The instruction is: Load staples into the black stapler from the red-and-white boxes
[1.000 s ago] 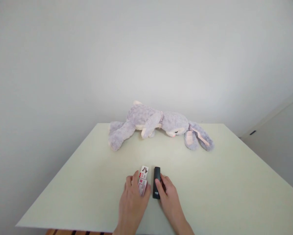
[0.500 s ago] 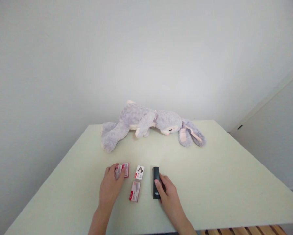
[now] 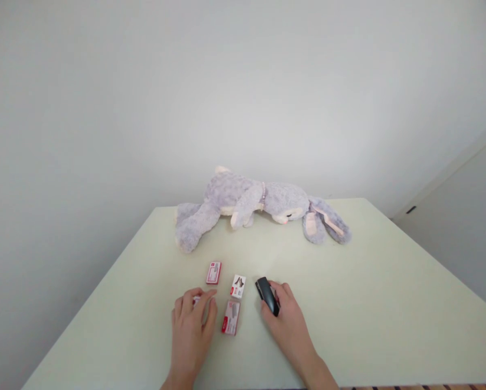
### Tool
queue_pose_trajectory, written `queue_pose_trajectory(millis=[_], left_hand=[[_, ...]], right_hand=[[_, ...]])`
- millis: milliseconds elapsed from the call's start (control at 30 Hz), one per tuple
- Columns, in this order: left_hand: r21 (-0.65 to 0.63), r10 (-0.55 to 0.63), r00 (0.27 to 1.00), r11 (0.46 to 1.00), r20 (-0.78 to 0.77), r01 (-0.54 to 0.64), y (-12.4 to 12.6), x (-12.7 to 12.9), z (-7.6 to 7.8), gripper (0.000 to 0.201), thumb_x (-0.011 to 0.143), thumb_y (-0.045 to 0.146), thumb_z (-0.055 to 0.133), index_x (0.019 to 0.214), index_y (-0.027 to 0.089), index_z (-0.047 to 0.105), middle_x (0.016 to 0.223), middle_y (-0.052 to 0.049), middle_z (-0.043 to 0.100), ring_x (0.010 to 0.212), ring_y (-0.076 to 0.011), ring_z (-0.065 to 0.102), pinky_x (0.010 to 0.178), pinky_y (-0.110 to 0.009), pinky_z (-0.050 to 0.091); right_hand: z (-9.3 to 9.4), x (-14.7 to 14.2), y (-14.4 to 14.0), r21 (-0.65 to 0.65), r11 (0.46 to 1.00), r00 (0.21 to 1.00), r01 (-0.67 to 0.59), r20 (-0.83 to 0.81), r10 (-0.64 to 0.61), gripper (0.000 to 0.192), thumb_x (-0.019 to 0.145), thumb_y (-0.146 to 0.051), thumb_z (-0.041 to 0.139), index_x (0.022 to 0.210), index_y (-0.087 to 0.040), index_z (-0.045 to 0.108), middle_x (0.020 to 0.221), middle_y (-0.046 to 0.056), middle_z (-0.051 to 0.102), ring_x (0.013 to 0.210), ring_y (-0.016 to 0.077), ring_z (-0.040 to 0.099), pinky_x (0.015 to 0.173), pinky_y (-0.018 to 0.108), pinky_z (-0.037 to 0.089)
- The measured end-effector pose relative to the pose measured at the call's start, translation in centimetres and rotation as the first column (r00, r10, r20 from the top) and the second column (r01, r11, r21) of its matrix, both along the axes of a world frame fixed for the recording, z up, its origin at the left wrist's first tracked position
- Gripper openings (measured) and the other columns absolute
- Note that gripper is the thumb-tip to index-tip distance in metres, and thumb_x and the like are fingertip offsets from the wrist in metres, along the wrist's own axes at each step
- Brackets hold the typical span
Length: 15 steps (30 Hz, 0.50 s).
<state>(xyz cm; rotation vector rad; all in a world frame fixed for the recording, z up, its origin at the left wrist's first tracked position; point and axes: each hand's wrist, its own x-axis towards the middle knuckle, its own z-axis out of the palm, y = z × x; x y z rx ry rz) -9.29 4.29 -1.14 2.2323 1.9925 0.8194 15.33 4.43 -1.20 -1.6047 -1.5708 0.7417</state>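
My left hand point(image 3: 192, 322) is closed over a small staple box point(image 3: 196, 299) on the table. Only a sliver of that box shows between the fingers. Just beyond the fingertips lies a red-and-white staple box point(image 3: 214, 272). To the right of this hand are a small white box with a dark picture point(image 3: 237, 286) and, nearer me, another red-and-white staple box point(image 3: 230, 318). My right hand point(image 3: 286, 317) grips a black stapler point(image 3: 267, 296) from its right side, thumb along the near end. The stapler is angled, its far end toward the left.
A grey plush rabbit point(image 3: 247, 203) lies on its side along the back of the pale table point(image 3: 348, 303), against the wall. Wooden slats point(image 3: 421, 387) show below the table's front edge.
My left hand has drawn one staple box toward me, apart from the one beside it. In my right hand the stapler has turned from straight to slanted. The view has shifted slightly.
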Motion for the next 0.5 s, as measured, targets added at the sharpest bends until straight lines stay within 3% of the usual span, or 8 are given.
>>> queue_pose_trajectory(millis=[133, 233, 333, 400, 500], left_hand=[[-0.174, -0.163, 0.984, 0.969, 0.072, 0.173, -0.7, 3.4, 0.5, 0.030, 0.101, 0.036, 0.051, 0.128, 0.031, 0.065, 0.114, -0.006, 0.062, 0.105, -0.0250, 0.061, 0.093, -0.041, 0.051], [-0.154, -0.107, 0.992, 0.981, 0.061, 0.115, -0.7, 4.5, -0.2, 0.044, 0.100, 0.035, 0.053, 0.143, 0.030, 0.052, 0.125, -0.007, 0.060, 0.116, -0.0276, 0.058, 0.101, -0.046, 0.049], [-0.111, 0.028, 0.998, 0.994, 0.064, -0.020, -1.1, 4.6, -1.1, 0.040, 0.097, 0.038, 0.058, 0.134, 0.023, 0.057, 0.122, -0.010, 0.061, 0.116, -0.0305, 0.058, 0.101, -0.050, 0.048], [-0.128, 0.040, 0.996, 0.991, 0.077, -0.030, -1.9, 4.8, -1.5, 0.029, 0.097, 0.040, 0.060, 0.120, 0.023, 0.064, 0.113, -0.010, 0.064, 0.108, -0.0300, 0.061, 0.096, -0.048, 0.051], [-0.158, -0.111, 0.990, 0.980, 0.088, 0.123, -3.1, 5.6, -1.8, 0.028, 0.096, 0.038, 0.062, 0.123, 0.029, 0.065, 0.123, -0.009, 0.065, 0.114, -0.0291, 0.060, 0.098, -0.048, 0.050]], right_hand=[[1.0, 1.2, -0.4, 0.031, 0.999, 0.993, -0.043, 0.111, 0.039, 0.037, 0.086, -0.018, 0.059, 0.121, -0.027, 0.069, 0.103, 0.006, 0.061, 0.096, 0.0257, 0.063, 0.090, 0.038, 0.051], [1.5, 2.1, -0.4, 0.078, 0.995, 0.980, -0.063, 0.192, 0.047, 0.042, 0.083, -0.015, 0.060, 0.121, -0.030, 0.071, 0.105, 0.009, 0.063, 0.100, 0.0297, 0.060, 0.091, 0.043, 0.050], [1.3, 2.7, -0.4, 0.114, 0.991, 0.974, -0.068, 0.223, 0.041, 0.048, 0.086, -0.014, 0.057, 0.129, -0.032, 0.068, 0.117, 0.010, 0.064, 0.108, 0.0318, 0.059, 0.096, 0.049, 0.049], [0.9, 2.7, -0.5, 0.122, 0.990, 0.975, -0.072, 0.217, 0.044, 0.049, 0.090, -0.015, 0.053, 0.134, -0.033, 0.064, 0.126, 0.010, 0.063, 0.118, 0.0320, 0.058, 0.110, 0.057, 0.039], [0.5, 1.6, -0.5, 0.133, 0.987, 0.979, -0.091, 0.193, 0.064, 0.044, 0.092, -0.024, 0.058, 0.135, -0.031, 0.061, 0.133, 0.009, 0.062, 0.136, 0.0342, 0.049, 0.123, 0.067, 0.013]])
